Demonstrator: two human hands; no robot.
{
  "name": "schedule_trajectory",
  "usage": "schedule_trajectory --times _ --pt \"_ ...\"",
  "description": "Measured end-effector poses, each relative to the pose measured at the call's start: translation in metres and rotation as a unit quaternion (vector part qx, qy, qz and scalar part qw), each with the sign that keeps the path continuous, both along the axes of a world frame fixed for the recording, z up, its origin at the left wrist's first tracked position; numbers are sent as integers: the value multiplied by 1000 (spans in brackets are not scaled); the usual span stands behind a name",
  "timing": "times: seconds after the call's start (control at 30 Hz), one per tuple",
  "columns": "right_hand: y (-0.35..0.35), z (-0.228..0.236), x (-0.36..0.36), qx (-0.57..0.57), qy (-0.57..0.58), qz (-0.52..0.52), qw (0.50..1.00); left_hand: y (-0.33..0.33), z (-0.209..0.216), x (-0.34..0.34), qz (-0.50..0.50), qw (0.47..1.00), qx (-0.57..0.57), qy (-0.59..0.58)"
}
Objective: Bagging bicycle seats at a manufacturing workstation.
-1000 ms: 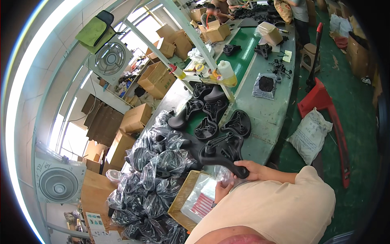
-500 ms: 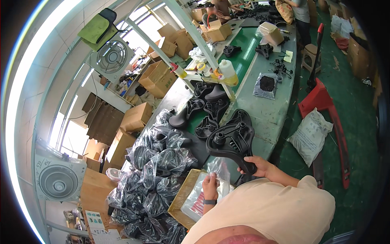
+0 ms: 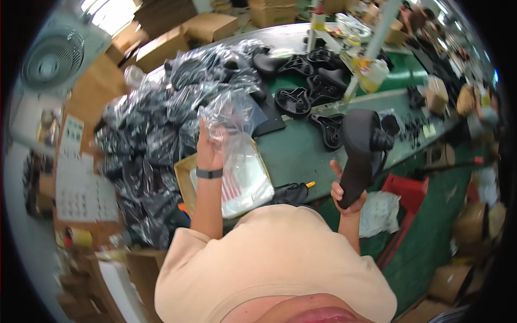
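green-topped workbench noted across the middle of a workshop, with cardboard boxes stacked beyond it. one black saddle is held clear of the bench by the right hand; its narrow nose is wrapped by the bent fingers, with one finger left extended. the long axis is found near upright, wide end uppermost, leaning slightly rightward. a clear plastic bag is held up at its left side by the bent fingers of the left hand; the exact grip is obscured by film and blur. the saddle is positioned to the right of the bag, well apart from it, with the right hand nearer. the direction of the bag's mouth cannot be told.

materials: the saddle is matt, smooth and tapered; the bag is thin, glossy and creased. flat clear bags are stored in a shallow cardboard tray. film-wrapped black saddles are heaped at left; bare ribbed undersides are shown by unwrapped saddles.
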State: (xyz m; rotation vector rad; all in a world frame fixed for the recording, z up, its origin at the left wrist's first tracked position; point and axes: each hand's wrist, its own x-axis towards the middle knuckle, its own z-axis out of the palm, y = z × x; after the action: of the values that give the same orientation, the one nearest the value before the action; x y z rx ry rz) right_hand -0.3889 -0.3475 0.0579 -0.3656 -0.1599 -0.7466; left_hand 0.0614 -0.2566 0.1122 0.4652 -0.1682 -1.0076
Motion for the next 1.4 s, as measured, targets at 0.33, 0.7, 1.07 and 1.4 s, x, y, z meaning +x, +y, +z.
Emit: schedule_trajectory --times 0.33,0.7,1.07,1.4 --pt "19 22 43 -17 21 92 995 16 8 -114 -66 893 185 -404" --pt "27 10 47 17 233 45 971 14 -46 -102 -215 835 139 -488" --pt "7 1 12 15 8 102 995 27 -252 -65 -385 863 326 8" --pt "0 5 -65 8 197 -115 974 -14 -166 -23 -146 957 235 -92"
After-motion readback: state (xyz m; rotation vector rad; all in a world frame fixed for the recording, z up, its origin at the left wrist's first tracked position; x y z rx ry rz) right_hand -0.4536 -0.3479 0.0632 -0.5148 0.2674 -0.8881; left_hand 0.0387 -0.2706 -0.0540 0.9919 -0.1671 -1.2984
